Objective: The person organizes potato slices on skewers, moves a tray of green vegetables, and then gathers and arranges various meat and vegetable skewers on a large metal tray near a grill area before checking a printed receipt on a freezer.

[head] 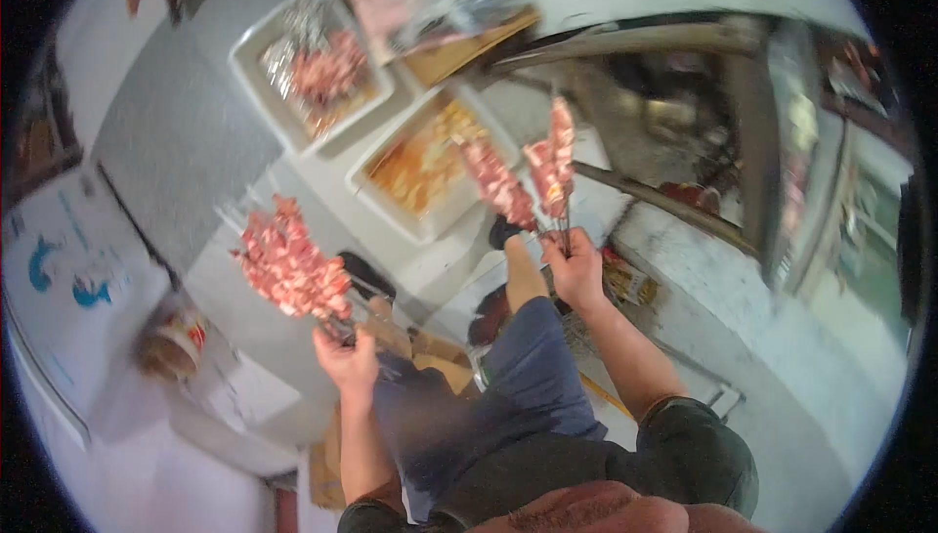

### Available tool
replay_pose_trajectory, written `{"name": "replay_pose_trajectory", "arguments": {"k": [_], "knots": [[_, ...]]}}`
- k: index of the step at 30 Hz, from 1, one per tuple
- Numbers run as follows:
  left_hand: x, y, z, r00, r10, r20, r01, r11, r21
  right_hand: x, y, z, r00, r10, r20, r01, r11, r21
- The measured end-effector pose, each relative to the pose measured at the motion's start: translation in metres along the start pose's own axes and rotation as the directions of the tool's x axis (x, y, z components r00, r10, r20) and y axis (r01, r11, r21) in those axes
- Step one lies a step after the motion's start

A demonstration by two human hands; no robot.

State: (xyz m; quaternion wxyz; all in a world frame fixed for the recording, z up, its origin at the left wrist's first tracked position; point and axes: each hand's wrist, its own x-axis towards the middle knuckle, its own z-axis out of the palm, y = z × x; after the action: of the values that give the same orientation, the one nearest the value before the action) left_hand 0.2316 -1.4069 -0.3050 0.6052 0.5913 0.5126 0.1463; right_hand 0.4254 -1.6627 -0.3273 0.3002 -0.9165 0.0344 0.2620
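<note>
My left hand (347,361) grips the metal ends of a thick bunch of raw meat skewers (292,260), whose tips point up and left. In my right hand (575,266) is a smaller group of raw meat skewers (551,163), fanned apart with the tips away from me. Just beyond that group, a white plastic tub (425,229) holds orange-brown liquid and pale yellowish pieces. Farther off, a second white tub (253,86) contains pink raw meat on clear plastic film. Both bunches are held up in the air, apart from each other.
A cardboard box (469,49) with plastic bags stands behind the tubs. At right is a metal frame (659,199) around a dark opening. A white chest-like appliance (58,342) is at left, near a round bucket (176,342). Below my legs lies a cardboard box (440,357).
</note>
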Motion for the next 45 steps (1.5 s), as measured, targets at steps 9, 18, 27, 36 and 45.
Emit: {"name": "replay_pose_trajectory", "arguments": {"k": [9,18,27,36,45], "knots": [[-0.044,0.109,0.037,0.980,0.190,0.051,-0.196,0.959,0.204,-0.069,-0.022,-0.270,0.979,-0.087,-0.185,0.150,0.920,0.362],[-0.115,0.210,0.096,0.936,0.351,-0.001,-0.349,0.930,0.113,0.002,0.038,-0.439,0.945,-0.085,-0.317,0.102,0.994,0.039],[-0.162,0.225,0.115,0.928,0.370,0.049,-0.373,0.923,0.096,0.031,0.077,-0.447,0.962,-0.150,-0.226,0.150,0.989,-0.019],[-0.187,0.224,0.132,0.912,0.407,0.054,-0.411,0.902,0.130,0.063,0.108,-0.472,0.964,-0.196,-0.178,0.187,0.980,-0.067],[-0.249,0.251,0.192,0.938,0.317,-0.140,-0.290,0.940,0.182,0.085,0.105,-0.512,0.966,-0.254,-0.050,0.258,0.925,0.280]]}}
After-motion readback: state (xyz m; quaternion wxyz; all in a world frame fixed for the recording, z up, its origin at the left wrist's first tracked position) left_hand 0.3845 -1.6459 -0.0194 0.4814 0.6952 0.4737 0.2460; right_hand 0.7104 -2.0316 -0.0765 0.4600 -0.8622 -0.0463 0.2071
